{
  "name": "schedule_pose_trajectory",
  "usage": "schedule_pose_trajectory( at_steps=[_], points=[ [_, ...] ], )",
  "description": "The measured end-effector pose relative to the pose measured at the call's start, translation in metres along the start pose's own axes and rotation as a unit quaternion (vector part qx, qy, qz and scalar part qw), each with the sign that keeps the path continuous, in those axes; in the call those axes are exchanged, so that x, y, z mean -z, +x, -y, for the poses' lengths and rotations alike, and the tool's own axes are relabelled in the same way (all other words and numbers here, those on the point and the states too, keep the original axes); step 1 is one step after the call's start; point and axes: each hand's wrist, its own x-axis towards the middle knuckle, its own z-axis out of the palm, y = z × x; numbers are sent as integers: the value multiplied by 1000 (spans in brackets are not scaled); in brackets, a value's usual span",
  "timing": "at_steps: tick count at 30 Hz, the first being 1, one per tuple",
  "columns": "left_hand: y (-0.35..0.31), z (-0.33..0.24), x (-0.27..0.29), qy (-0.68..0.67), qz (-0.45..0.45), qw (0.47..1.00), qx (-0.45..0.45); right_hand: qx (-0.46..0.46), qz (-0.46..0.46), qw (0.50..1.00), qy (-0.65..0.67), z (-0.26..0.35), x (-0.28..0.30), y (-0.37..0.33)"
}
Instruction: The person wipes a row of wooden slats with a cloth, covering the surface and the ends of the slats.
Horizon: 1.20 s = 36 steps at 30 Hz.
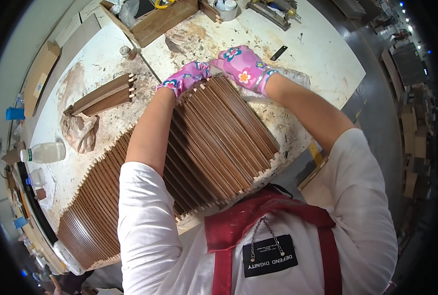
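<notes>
A long row of brown wooden slats [214, 132] with pale dowel pegs in their ends lies side by side on the worktable [145, 88]. My left hand [187, 77], in a pink flowered glove, is curled at the far peg ends of the slats. Just right of it is my right hand [243, 69], gloved alike, its fingers closed beyond the row's far right corner. The two hands nearly meet. Whatever lies between their fingertips is hidden or too small to make out. A wrapped, whitish block [290, 78] lies beside my right wrist.
Several loose pegged slats [103, 96] lie at the left by a crumpled cloth [79, 132] and a clear bottle [46, 153]. At the back are a wooden box [152, 24], a small pot [226, 11] and a nail gun [273, 12]. A black strip [279, 52] rests at the right.
</notes>
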Motion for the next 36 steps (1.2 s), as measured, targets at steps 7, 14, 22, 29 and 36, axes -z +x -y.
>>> schedule_pose_trajectory(
  at_steps=[7,14,22,29,36],
  points=[
    [-10,-3,1,-13,13,999,-34,206,5,978,-46,-11,4,-4],
    [5,9,0,-17,14,997,-73,136,66,988,20,5,4,-25],
    [21,22,-5,-35,-10,997,-74,106,78,985,111,5,2,-128],
    [27,27,0,-57,17,996,-65,50,-204,960,187,9,3,-123],
    [8,34,13,-42,-70,986,-147,-37,-93,991,90,58,-19,-123]
  ],
)
